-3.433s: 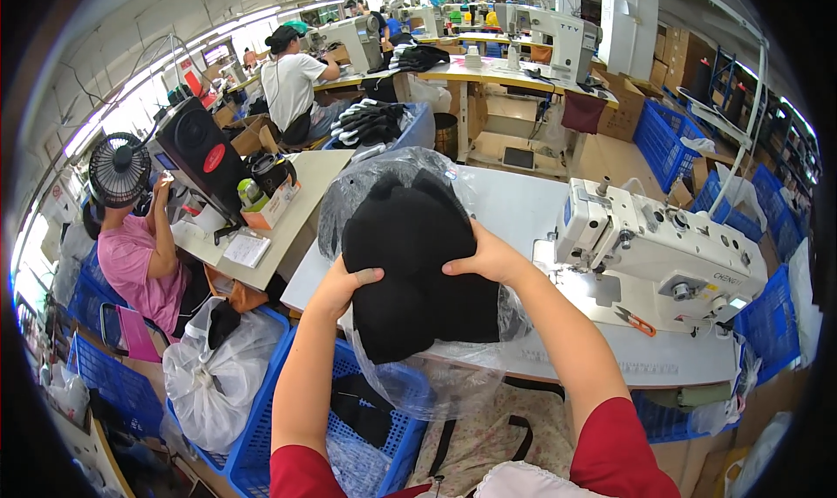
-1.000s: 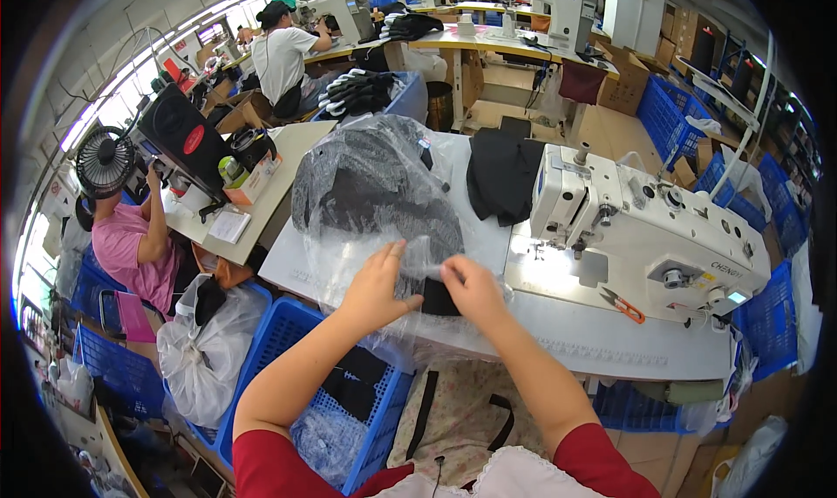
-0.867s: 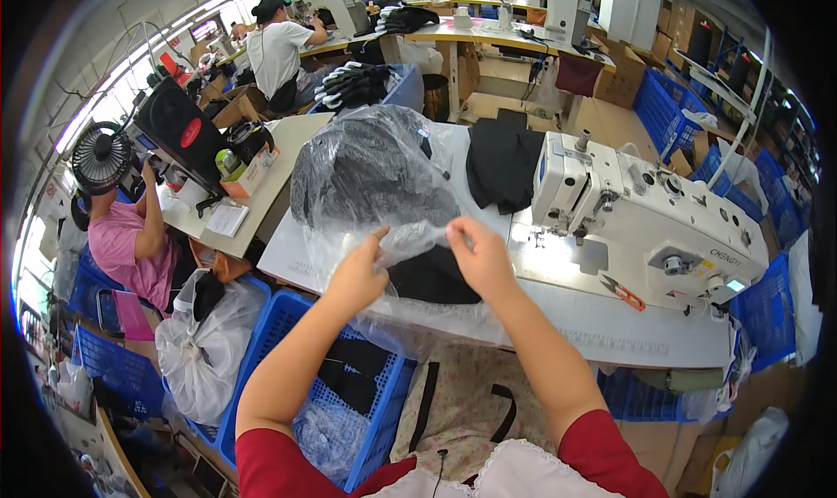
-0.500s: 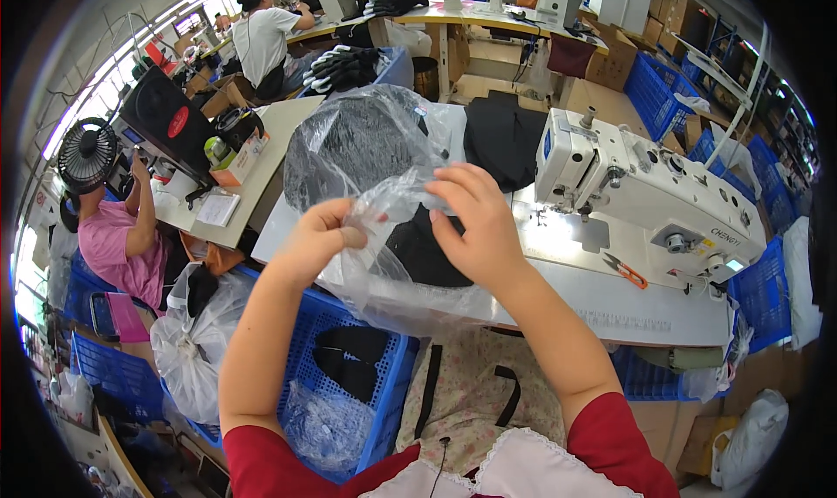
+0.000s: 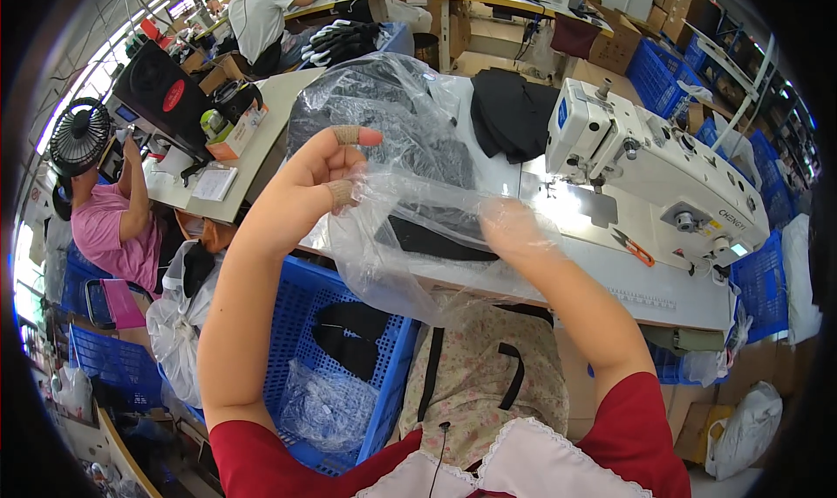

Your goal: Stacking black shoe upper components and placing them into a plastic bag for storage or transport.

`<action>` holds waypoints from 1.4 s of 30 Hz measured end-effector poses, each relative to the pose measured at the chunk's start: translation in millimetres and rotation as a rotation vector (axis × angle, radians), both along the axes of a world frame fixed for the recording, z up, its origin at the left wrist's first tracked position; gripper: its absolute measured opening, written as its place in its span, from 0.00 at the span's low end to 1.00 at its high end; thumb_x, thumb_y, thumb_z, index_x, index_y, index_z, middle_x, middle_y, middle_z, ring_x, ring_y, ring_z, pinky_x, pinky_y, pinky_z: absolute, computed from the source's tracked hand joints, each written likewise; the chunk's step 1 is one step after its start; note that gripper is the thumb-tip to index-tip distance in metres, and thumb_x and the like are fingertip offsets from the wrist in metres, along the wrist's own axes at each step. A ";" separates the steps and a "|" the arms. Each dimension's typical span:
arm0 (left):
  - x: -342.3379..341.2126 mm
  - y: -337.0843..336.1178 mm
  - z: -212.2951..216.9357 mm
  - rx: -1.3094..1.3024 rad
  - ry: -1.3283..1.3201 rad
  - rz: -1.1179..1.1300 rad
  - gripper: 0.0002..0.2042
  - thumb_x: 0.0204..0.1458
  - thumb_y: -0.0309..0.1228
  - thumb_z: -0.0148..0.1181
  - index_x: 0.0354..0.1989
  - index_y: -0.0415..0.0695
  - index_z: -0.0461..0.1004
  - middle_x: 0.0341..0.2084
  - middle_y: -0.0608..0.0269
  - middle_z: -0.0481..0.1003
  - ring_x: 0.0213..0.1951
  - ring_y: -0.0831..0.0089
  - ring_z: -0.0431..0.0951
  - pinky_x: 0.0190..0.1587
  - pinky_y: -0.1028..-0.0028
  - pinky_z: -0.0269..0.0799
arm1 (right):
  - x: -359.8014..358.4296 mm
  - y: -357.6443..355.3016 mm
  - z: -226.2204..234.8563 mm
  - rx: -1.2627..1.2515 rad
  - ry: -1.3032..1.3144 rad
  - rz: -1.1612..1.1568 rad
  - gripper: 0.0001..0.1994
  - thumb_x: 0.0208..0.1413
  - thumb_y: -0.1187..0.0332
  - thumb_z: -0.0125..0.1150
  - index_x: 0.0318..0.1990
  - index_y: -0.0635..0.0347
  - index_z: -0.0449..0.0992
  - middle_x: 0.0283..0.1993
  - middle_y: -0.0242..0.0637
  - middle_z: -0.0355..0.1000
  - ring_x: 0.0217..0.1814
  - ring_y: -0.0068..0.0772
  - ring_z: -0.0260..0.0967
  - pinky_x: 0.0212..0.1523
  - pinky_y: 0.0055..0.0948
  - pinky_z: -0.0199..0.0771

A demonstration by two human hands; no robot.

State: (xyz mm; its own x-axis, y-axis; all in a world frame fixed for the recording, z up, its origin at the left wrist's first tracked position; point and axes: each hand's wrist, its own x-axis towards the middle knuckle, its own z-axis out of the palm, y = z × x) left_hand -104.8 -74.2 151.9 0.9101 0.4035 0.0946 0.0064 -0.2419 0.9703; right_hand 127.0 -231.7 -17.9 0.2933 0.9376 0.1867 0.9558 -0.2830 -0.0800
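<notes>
A large clear plastic bag (image 5: pixel 397 206) lies over the front of the sewing table, with black pieces (image 5: pixel 370 101) showing through its film. My left hand (image 5: pixel 318 171) has tan tape on its thumb and index finger. It pinches the bag's near edge, thumb against curled fingers, the index fingertip sticking out. Film stretches from there across to my right hand (image 5: pixel 514 228), which is at the bag's mouth with plastic over it. Its fingers are blurred and partly covered by the film. Below the film, a black flat piece (image 5: pixel 440 241) lies on the white table (image 5: pixel 602 280).
Right of the bag stands a white sewing machine (image 5: pixel 654 167), orange-handled snips (image 5: pixel 634 248) beside it. Black fabric pieces (image 5: pixel 510 114) are stacked behind. A blue basket (image 5: pixel 397 385) with black pieces and crumpled plastic sits below left. A person in pink (image 5: pixel 109 223) sits at the left.
My hands have moved apart: the left slightly left and up, the right to the right and down. The bag's bunched mouth is now spread wide between them.
</notes>
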 end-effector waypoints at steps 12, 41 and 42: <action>-0.8 -9.8 1.6 0.032 -0.036 -0.020 0.27 0.42 0.18 0.51 0.57 0.39 0.64 0.35 0.70 0.71 0.37 0.83 0.71 0.37 0.83 0.62 | 7.0 -3.0 34.8 0.237 0.869 -0.076 0.20 0.59 0.60 0.55 0.51 0.69 0.72 0.51 0.48 0.70 0.57 0.38 0.65 0.59 0.33 0.60; 21.3 -34.8 -44.0 1.185 0.095 0.046 0.20 0.43 0.38 0.67 0.43 0.41 0.74 0.48 0.53 0.71 0.45 0.55 0.75 0.47 0.63 0.72 | -14.6 -31.8 47.4 0.390 1.582 -0.132 0.17 0.61 0.67 0.50 0.54 0.68 0.68 0.44 0.42 0.73 0.34 0.29 0.72 0.25 0.27 0.76; 25.5 -38.7 -49.8 1.173 0.155 0.058 0.23 0.42 0.40 0.68 0.45 0.41 0.73 0.47 0.53 0.70 0.44 0.55 0.75 0.46 0.63 0.72 | -14.4 -32.5 47.1 0.403 1.634 -0.126 0.17 0.62 0.67 0.50 0.54 0.68 0.68 0.44 0.42 0.73 0.35 0.29 0.72 0.25 0.27 0.76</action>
